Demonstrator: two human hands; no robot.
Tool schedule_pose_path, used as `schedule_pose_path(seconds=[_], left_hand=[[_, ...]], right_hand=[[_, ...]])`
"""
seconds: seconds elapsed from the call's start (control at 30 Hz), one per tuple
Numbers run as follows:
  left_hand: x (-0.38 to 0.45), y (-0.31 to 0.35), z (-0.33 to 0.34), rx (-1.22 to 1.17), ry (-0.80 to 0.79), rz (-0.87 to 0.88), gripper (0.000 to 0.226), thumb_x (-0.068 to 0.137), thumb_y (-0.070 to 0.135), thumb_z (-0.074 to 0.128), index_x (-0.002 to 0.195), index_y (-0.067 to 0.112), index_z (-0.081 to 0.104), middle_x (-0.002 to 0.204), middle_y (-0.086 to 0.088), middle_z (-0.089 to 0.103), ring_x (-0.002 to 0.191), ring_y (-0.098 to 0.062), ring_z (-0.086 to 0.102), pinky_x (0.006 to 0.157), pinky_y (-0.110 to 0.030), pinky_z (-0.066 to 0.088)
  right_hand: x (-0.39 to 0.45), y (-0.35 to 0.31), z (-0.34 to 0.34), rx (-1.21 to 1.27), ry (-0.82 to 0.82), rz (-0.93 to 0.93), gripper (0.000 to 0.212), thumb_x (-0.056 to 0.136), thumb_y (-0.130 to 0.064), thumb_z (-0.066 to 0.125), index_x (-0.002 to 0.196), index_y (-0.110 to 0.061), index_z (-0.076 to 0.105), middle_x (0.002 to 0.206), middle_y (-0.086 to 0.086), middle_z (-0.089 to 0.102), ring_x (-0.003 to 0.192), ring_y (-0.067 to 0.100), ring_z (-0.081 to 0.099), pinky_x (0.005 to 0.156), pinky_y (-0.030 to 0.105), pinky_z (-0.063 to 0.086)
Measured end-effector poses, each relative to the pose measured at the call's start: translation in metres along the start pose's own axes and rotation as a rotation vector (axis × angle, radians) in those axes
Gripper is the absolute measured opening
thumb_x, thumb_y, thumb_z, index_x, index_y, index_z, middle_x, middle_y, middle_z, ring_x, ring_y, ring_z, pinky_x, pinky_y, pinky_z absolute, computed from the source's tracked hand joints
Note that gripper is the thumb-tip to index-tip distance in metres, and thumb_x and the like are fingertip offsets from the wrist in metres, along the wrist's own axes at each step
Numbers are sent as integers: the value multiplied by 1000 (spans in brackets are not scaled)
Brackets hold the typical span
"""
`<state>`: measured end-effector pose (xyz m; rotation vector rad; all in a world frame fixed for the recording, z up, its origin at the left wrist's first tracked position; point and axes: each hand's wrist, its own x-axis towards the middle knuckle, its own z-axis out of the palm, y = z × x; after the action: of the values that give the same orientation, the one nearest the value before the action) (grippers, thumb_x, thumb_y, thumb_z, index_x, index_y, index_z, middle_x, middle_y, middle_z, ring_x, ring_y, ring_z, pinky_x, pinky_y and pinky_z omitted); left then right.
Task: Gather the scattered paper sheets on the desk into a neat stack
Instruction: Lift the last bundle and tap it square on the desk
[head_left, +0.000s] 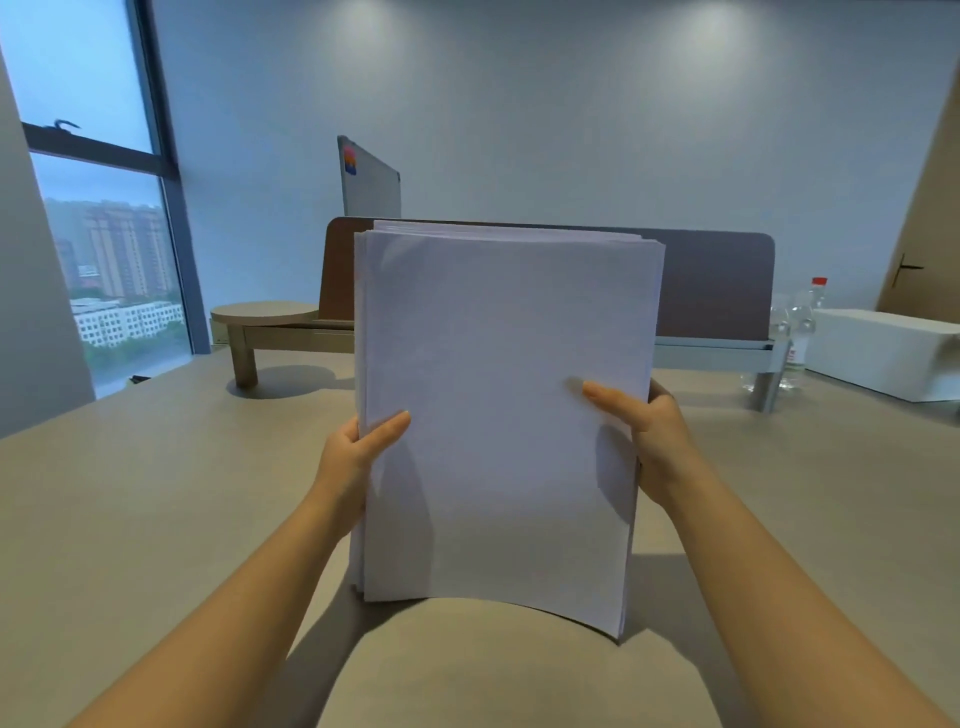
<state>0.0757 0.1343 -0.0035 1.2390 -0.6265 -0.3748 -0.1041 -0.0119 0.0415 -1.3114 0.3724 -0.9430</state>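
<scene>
White paper sheets (498, 415), gathered into one thick bundle, stand upright between the hands, lower edge down toward the table (130, 493) just in front of the person. The left hand (353, 457) grips the bundle's left edge, thumb laid across the front and fingers hidden behind. The right hand (649, 426) grips the right edge the same way, thumb on the front sheet, fingers curled round the back.

The bundle is not yet square. At the top, above the hands, several sheets stand higher than the front one and are stepped sideways. At the bottom, below the hands, the right corner hangs lower and the front sheet bows outward.

Risks, as I judge them: both grips sit at mid-height, so the tall upper part could flop backward away from the hands if the pinch loosens. Loosening is needed to let the sheets settle when tapped, and too much of it would let inner sheets slide out below and fan across the table. Tapping on the low right corner could crumple it. Laying the bundle flat now would leave it ragged.
</scene>
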Motion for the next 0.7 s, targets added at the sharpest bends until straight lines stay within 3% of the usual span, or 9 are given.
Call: schedule_pose_path(seconds=[0.13, 0.33, 0.47, 0.53, 0.7], left_hand=[[-5, -3, 6, -51, -1, 54, 32, 83, 20, 64, 112, 13, 52, 94, -1, 61, 85, -20, 60, 69, -31, 52], [-1, 6, 13, -28, 85, 123, 22, 88, 23, 53, 107, 13, 50, 90, 1, 59, 82, -21, 60, 70, -34, 52], [7, 18, 0, 18, 17, 136, 13, 88, 19, 53, 99, 13, 55, 93, -1, 61, 86, -23, 60, 77, -36, 52], [13, 22, -7, 34, -16, 106, 5, 88, 17, 54, 92, 15, 56, 92, -2, 61, 87, -24, 60, 80, -38, 51], [6, 17, 6, 23, -84, 75, 30, 85, 10, 58, 115, 12, 52, 95, 0, 61, 86, -19, 61, 74, -35, 54]], right_hand=[[0, 1, 5, -26, 75, -108, 17, 80, -5, 65, 80, -22, 60, 80, -4, 63, 71, 13, 60, 60, 21, 52], [7, -10, 5, -19, 75, -178, 18, 77, -1, 66, 80, -18, 64, 63, -13, 70, 54, 3, 65, 51, 17, 54], [8, -10, -8, -55, -22, -49, 18, 78, -3, 65, 92, -14, 63, 85, -3, 68, 71, 13, 66, 57, 18, 57], [5, -4, -10, -53, -55, 17, 18, 78, -1, 63, 90, -14, 63, 85, -1, 68, 69, 11, 67, 56, 17, 56], [2, 10, -1, -74, 74, -9, 21, 74, -1, 69, 87, -16, 62, 85, -1, 65, 77, 18, 62, 66, 26, 55]])
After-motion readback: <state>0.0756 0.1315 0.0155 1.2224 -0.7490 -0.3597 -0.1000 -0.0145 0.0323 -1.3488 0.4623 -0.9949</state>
